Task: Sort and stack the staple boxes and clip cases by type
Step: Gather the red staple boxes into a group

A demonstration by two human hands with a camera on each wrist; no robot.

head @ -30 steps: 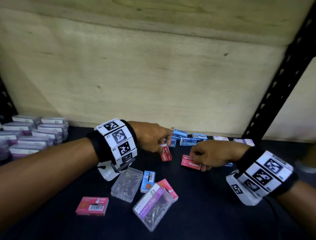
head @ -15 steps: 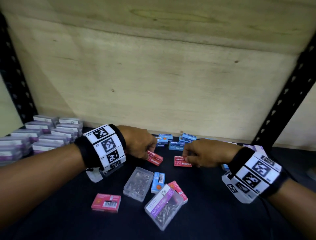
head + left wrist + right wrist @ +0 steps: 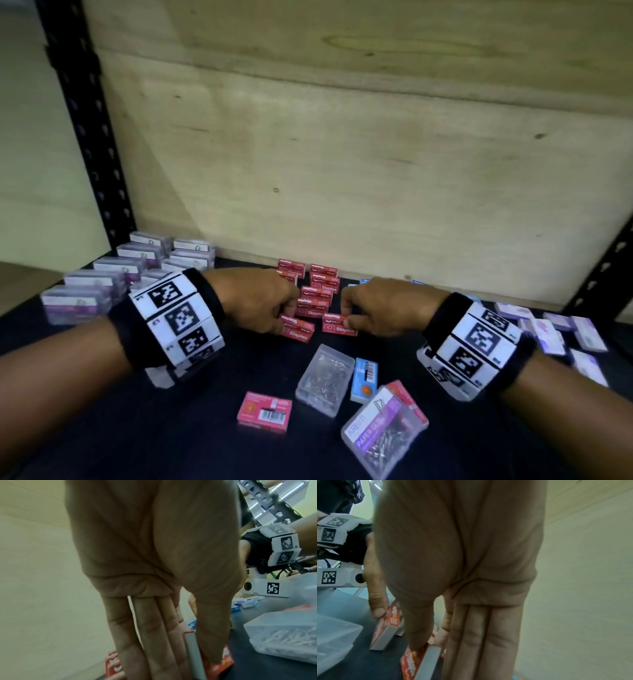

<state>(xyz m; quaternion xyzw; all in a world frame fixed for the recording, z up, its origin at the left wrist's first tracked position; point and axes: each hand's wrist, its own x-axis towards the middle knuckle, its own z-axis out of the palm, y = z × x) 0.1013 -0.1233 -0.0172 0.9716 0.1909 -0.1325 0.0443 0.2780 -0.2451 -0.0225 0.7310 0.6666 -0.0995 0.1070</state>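
I hold one small red cardboard staple box in each hand. My left hand (image 3: 263, 301) pinches its red box (image 3: 298, 328) between the thumb and the fingers, and my right hand (image 3: 380, 305) pinches the other red box (image 3: 337, 323) in the same way. Both boxes are low over the black shelf surface (image 3: 171, 428), just in front of the group of red staple boxes (image 3: 317, 291) that stands against the wooden back panel (image 3: 342, 154). From the head view I cannot tell if they touch the surface.

I think these boxes are small, stiff and rather dense for their size, because they are full of metal staples. The cardboard is smooth, so it can slip. The best place to take hold is on the two long narrow sides, as the wrist views show: in the left wrist view my thumb (image 3: 212, 635) lies on the printed face and the fingers (image 3: 150, 635) are behind the box. If I press too much on the grey end flap (image 3: 193, 655), I think it may open.

Each box is red with white "Staples" lettering and a plain grey end. Near me lie one pink-red box with a barcode (image 3: 265, 411), one light blue box (image 3: 364, 378), a clear plastic clip case (image 3: 323, 380) and a clear clip case with a purple label (image 3: 383, 431) that lies partly on another red box. The stacked clip cases with purple labels (image 3: 113, 277) are at the far left, and pale purple boxes (image 3: 555, 329) lie at the right.
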